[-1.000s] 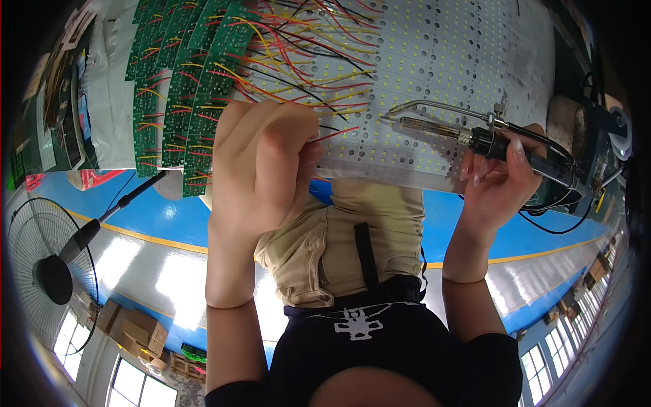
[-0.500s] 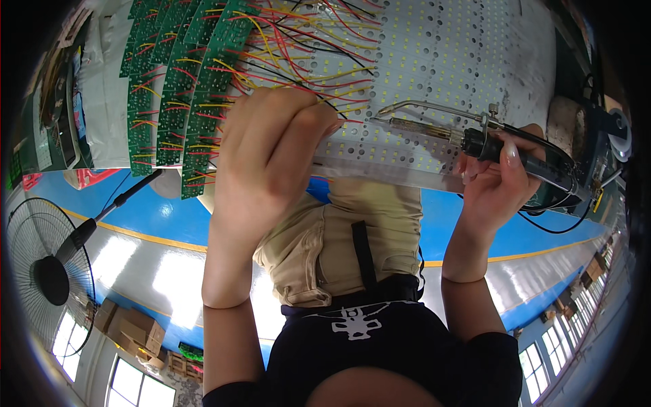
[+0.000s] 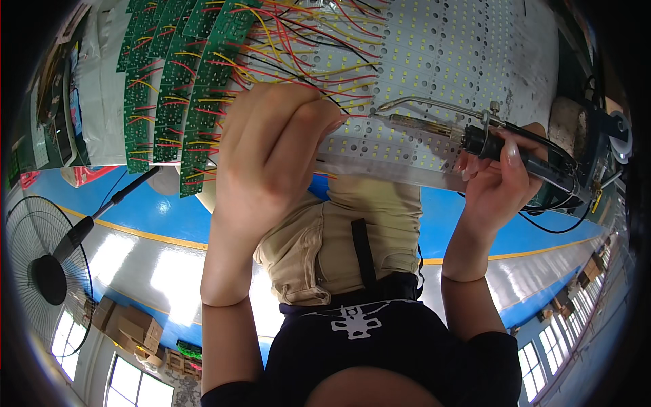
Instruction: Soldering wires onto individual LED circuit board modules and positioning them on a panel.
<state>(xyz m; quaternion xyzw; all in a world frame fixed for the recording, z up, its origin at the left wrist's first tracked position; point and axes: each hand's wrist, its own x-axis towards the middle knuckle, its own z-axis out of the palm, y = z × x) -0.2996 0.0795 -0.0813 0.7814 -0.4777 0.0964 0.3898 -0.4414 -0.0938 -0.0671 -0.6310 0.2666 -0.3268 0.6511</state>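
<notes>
Head view, far left: a black round-caged floor fan (image 3: 49, 279) stands beyond the work surface. Next come long green circuit boards (image 3: 207, 115), overlapping in rows, with red, yellow and black wires trailing rightward. The left hand (image 3: 261, 146) is curled, its fingertips pinching a thin red insulated wire (image 3: 354, 116), whose end lies over white panels dotted with small yellowish LEDs (image 3: 434, 81). Close to that end is the tip of a black-handled soldering iron (image 3: 483, 144) with a bent metal tube (image 3: 434, 104) above it; contact cannot be told. The right hand (image 3: 498, 173) grasps the iron's handle.
</notes>
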